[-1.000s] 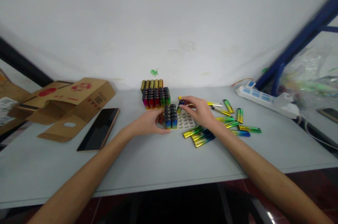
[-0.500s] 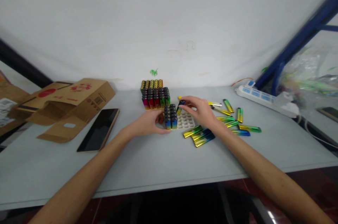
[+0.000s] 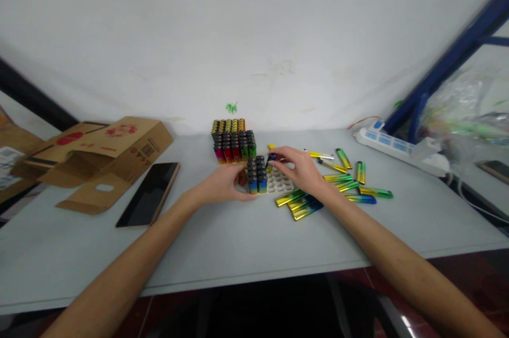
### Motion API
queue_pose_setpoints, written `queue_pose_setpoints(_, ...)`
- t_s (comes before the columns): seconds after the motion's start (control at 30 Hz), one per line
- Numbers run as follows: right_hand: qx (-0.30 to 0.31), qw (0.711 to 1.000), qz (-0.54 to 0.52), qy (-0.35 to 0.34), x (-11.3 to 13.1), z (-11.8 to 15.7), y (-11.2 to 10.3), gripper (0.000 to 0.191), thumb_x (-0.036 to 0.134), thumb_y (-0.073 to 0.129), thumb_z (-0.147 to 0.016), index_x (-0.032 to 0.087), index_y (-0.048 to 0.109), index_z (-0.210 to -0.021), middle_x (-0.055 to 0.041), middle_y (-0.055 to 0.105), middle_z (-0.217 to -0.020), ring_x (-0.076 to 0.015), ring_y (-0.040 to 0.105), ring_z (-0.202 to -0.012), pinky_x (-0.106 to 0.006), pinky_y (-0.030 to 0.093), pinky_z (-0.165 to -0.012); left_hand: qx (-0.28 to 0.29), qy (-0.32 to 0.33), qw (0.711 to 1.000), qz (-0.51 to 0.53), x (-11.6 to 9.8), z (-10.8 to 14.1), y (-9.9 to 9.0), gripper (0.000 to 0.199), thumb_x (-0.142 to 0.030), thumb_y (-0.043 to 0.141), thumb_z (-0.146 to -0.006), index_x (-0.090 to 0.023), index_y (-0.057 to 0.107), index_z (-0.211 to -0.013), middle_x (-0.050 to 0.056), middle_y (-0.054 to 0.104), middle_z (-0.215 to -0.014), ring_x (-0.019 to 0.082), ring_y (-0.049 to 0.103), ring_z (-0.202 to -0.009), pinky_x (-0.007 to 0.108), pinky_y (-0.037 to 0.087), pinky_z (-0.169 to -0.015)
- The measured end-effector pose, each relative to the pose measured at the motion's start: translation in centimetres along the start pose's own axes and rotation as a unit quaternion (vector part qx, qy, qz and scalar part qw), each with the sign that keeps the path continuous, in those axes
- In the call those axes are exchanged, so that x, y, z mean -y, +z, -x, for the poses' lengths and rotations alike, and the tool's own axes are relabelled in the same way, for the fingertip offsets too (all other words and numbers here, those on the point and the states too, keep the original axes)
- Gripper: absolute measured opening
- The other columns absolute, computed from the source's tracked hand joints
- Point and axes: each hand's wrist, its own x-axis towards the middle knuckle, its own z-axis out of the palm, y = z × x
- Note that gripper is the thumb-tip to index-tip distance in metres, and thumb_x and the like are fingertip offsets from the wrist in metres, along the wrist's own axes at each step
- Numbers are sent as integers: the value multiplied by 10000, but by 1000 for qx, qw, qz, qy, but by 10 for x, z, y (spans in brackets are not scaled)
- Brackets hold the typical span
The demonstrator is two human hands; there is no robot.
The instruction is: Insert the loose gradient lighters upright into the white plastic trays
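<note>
A white tray (image 3: 281, 183) with rows of holes lies on the table, its left end filled with upright lighters (image 3: 257, 176), blue to yellow with black tops. My left hand (image 3: 222, 184) is curled around the tray's left end, thumb in front and fingers behind. Between the thumb and fingers of my right hand (image 3: 298, 165) is a single blue-yellow lighter (image 3: 271, 162), upright over the tray beside the filled rows. Its lower end is hard to make out. Loose lighters (image 3: 304, 205) in yellow, green and blue lie to the right, partly under my right forearm.
Behind the tray stand blocks of pink, red and green lighters (image 3: 234, 148) and gold ones (image 3: 228, 126). An open cardboard box (image 3: 119, 141) and a dark phone (image 3: 149, 195) lie on the left. A white power strip (image 3: 401, 149) is at the right.
My right hand has shifted very slightly, with the lighter still in its fingers and sitting a little more upright. My left hand stays in place.
</note>
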Motion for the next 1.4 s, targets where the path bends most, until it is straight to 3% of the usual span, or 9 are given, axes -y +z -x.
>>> queue_pose_setpoints(0.17, 25, 998, 40, -31, -4, -2, -1, 206, 293, 663, -1085, 198, 770, -1233, -109, 825, -1113, -236, 778, -925, -381, 638, -886, -6, -8, 1000, -5, -1, 1, 1, 491, -561, 874, -761, -187, 674, -1008, 12, 708, -865, 220, 649, -771, 293, 464, -674)
queue_pose_setpoints(0.43, 41, 998, 34, 31, -2, -4, 2, 204, 238, 728, -1026, 211, 788, -1219, -92, 851, -1141, -252, 805, -1005, -376, 626, -930, -3, -9, 1000, -6, 0, 0, 1, 503, -570, 870, -752, -189, 682, -1020, 12, 704, -865, 216, 637, -768, 294, 466, -669)
queue_pose_setpoints(0.57, 53, 997, 44, 41, 4, -1, -26, 337, 337, 770, -1008, 211, 746, -1320, -116, 832, -1218, -272, 789, -1088, -429, 611, -1014, -5, 2, 1000, 8, 2, -1, 2, 508, -567, 867, -757, -187, 679, -1038, 15, 702, -867, 218, 650, -786, 293, 492, -680)
queue_pose_setpoints(0.63, 63, 995, 53, 51, 8, 5, -48, 248, 378, 756, -1009, 207, 778, -1187, -119, 822, -1192, -257, 779, -1019, -420, 619, -970, -6, 7, 1000, 15, 1, -1, 2, 498, -553, 868, -757, -190, 676, -1039, 14, 703, -865, 215, 651, -783, 293, 505, -681)
queue_pose_setpoints(0.73, 139, 981, 57, 123, 13, 20, -79, 241, 433, 719, -1023, 216, 800, -1089, -74, 820, -1006, -221, 741, -821, -369, 610, -795, -8, 5, 1000, 29, 1, -1, 2, 477, -534, 869, -756, -196, 669, -1027, 14, 708, -870, 212, 661, -779, 294, 522, -684)
queue_pose_setpoints(0.83, 207, 962, 64, 167, 19, 41, -97, 278, 497, 792, -958, 230, 821, -1026, -66, 799, -964, -235, 725, -828, -370, 587, -787, -17, 1, 999, 31, 0, 0, 1, 466, -541, 868, -754, -200, 662, -997, 16, 703, -861, 217, 665, -782, 297, 521, -673)
queue_pose_setpoints(1.03, 257, 940, 82, 210, 31, 76, -92, 366, 406, 880, -876, 260, 809, -1205, -71, 747, -1084, -252, 705, -932, -381, 566, -873, -23, 1, 999, 28, -3, 1, 0, 453, -527, 870, -754, -201, 677, -1002, 10, 697, -850, 213, 653, -762, 303, 508, -670)
queue_pose_setpoints(1.23, 283, 933, 76, 208, 32, 69, -85, 186, 382, 812, -944, 223, 779, -1032, -60, 743, -980, -245, 696, -884, -361, 526, -829, -14, -3, 999, 32, -1, 0, 1, 505, -579, 866, -762, -197, 664, -1024, 22, 703, -884, 214, 650, -772, 304, 504, -665)
queue_pose_setpoints(1.4, 284, 930, 54, 228, 26, 66, -92, 298, 473, 847, -891, 209, 807, -1021, -54, 768, -933, -235, 681, -834, -347, 519, -774, -20, -12, 1000, 18, 0, 1, 2, 485, -563, 874, -750, -204, 628, -965, 26, 694, -864, 212, 642, -755, 305, 495, -653)
